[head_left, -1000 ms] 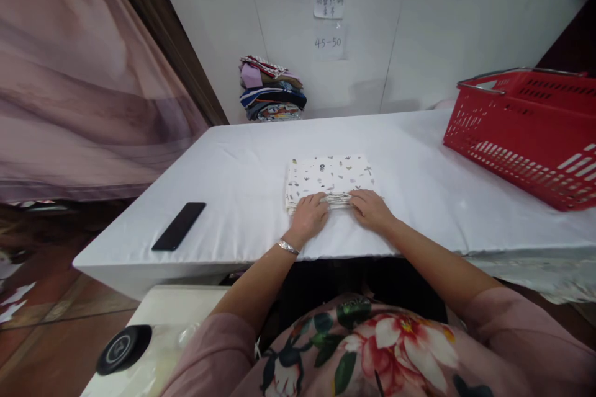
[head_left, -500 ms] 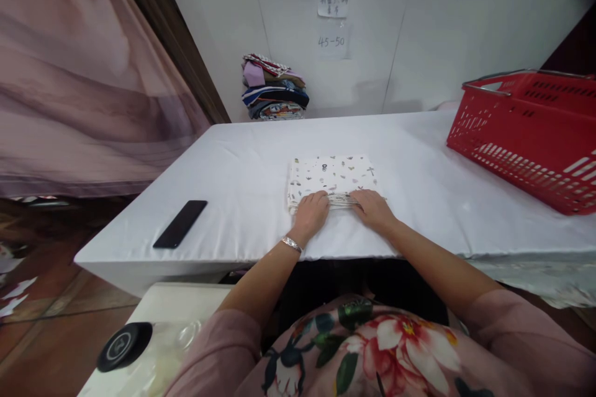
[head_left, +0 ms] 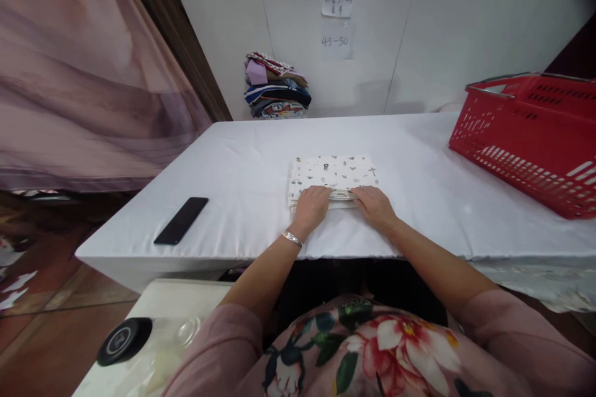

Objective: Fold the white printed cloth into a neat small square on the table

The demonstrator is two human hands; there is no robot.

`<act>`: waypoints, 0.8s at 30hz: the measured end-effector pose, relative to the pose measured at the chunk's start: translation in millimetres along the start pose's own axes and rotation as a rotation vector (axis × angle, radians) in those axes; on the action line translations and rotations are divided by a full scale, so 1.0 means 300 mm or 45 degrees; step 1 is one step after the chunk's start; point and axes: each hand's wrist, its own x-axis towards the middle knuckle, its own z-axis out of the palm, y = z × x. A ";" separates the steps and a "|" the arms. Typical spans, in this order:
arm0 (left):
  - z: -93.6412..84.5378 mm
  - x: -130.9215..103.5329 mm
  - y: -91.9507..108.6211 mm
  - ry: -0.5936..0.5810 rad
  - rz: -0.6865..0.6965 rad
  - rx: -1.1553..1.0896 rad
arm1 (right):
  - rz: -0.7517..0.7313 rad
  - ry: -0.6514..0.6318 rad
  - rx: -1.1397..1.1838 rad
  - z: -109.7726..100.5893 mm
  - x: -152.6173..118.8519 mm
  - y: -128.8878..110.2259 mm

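A folded white cloth (head_left: 338, 172) with small scattered prints lies flat on the white-covered table, its layered near edge facing me. My left hand (head_left: 313, 208) grips that edge on the left, fingers over the top and thumb side toward the middle. On the right, my right hand (head_left: 375, 206) holds the same edge in the same way. Between the hands the stacked folds show as a short bulging strip. Parts of the near edge are hidden under both hands. A silver bracelet (head_left: 292, 238) circles my left wrist.
A black phone (head_left: 181, 221) lies on the table (head_left: 242, 198) at left. At right stands a red basket (head_left: 526, 136). Folded fabrics (head_left: 278, 87) are piled beyond the far edge, against the wall. A round black object (head_left: 125, 341) rests on a white surface at lower left.
My hands have shifted slightly forward along the near edge, and the folds between them look more pressed together. The camera view has moved a little.
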 end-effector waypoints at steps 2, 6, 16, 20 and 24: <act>0.001 -0.002 -0.001 -0.022 0.048 0.029 | -0.004 -0.044 0.000 -0.002 0.000 -0.004; 0.016 -0.013 -0.007 -0.026 0.126 0.060 | -0.023 -0.086 -0.009 -0.002 -0.006 -0.005; 0.027 -0.019 -0.010 -0.034 0.185 0.084 | -0.043 -0.139 -0.014 0.013 -0.012 0.001; 0.015 -0.035 -0.008 -0.033 0.173 0.038 | -0.029 -0.148 -0.023 0.008 -0.018 -0.005; -0.001 -0.056 -0.017 -0.035 0.194 -0.025 | -0.049 -0.163 0.022 -0.001 -0.027 -0.003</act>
